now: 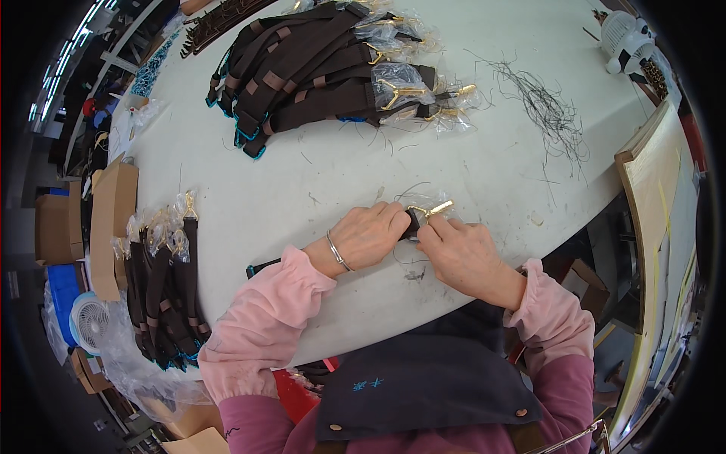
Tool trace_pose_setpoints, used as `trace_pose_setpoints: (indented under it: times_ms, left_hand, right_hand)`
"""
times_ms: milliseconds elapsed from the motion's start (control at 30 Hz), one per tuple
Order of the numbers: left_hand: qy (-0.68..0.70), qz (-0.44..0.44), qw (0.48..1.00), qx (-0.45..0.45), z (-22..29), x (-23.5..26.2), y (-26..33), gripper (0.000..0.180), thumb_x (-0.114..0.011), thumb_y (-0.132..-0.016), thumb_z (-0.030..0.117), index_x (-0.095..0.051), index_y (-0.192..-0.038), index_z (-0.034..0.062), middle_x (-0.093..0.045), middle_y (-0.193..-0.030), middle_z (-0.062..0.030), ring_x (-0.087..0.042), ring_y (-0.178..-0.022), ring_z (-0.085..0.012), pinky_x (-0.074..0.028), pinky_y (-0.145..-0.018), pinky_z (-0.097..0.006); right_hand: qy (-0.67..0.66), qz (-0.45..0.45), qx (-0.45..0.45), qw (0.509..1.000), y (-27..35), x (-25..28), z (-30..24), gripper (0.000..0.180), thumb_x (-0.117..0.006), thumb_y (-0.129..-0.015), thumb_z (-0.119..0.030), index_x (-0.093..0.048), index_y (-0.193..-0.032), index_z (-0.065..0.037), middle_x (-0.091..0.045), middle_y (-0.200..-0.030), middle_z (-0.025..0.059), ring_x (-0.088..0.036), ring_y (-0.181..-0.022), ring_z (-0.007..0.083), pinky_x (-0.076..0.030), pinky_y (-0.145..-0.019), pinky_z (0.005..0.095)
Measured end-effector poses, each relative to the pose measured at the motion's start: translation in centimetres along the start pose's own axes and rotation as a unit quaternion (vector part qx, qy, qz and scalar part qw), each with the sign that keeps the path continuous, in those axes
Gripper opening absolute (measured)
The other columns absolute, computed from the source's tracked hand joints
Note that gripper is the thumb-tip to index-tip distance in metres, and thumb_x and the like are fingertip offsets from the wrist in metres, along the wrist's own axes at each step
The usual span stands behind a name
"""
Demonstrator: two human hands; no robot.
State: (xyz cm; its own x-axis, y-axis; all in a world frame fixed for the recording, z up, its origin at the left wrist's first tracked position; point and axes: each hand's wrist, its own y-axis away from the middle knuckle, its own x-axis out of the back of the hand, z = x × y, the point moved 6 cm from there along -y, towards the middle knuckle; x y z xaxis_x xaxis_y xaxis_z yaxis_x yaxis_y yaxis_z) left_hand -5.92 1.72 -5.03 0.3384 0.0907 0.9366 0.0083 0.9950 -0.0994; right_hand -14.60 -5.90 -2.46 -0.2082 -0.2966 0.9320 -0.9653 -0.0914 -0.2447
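My left hand (369,236), with a silver bangle at the wrist, is closed on the end of a dark brown webbing strap (411,225). A gold metal hook (441,208) with thin clear plastic around it sticks out from that end. My right hand (467,253) is closed right beside the hook, its thumb and fingertips pinched together; what lies between them is hidden. The strap's other end, with a teal edge, shows past my left forearm. Loose dark threads (408,261) lie on the table under my hands.
A large pile of similar straps (302,76) with plastic-wrapped gold hooks lies at the far side of the white table (249,197). A smaller bundle (162,295) lies at the left edge. Black thread scraps (541,110) and a white fan (626,41) are at the far right.
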Motion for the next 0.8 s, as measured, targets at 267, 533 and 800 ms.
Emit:
trace_pose_setpoints:
  times_ms: [267, 533, 800]
  left_hand:
    - [-0.003, 0.03, 0.999, -0.016, -0.1, -0.1, 0.0, 0.015, -0.051, -0.072, 0.006, -0.043, -0.084, 0.0016, -0.048, -0.079, -0.0109, -0.054, -0.069, -0.0237, -0.046, -0.053, -0.033]
    - [0.478, 0.095, 0.834, 0.261, -3.9, 2.1, -0.3, 0.016, -0.053, -0.086, 0.015, -0.044, -0.091, 0.0024, -0.054, -0.079, -0.0105, -0.057, -0.07, -0.0191, -0.046, -0.056, -0.029]
    - [0.072, 0.031, 0.987, 0.141, -1.0, 3.9, 1.3, 0.036, -0.067, -0.077, 0.022, -0.048, -0.101, 0.004, -0.054, -0.084, -0.0079, -0.058, -0.08, -0.0214, -0.046, -0.066, -0.03]
  right_hand:
    - [0.01, -0.011, 0.015, 1.0, -0.5, 0.1, -0.3, 0.013, -0.058, -0.064, -0.004, -0.047, -0.071, -0.005, -0.048, -0.07, 0.0059, -0.055, -0.055, 0.0159, -0.042, -0.038, 0.0282]
    - [-0.097, 0.007, -0.055, 0.994, -0.6, 1.9, 1.2, 0.021, -0.065, -0.068, -0.011, -0.052, -0.083, -0.004, -0.049, -0.075, 0.0068, -0.057, -0.059, 0.0218, -0.045, -0.046, 0.033]
    - [-0.129, -0.028, -0.131, 0.983, 0.0, 0.4, 6.3, 0.026, -0.069, -0.071, -0.023, -0.059, -0.087, -0.004, -0.053, -0.077, 0.0087, -0.057, -0.067, 0.0253, -0.045, -0.054, 0.0349]
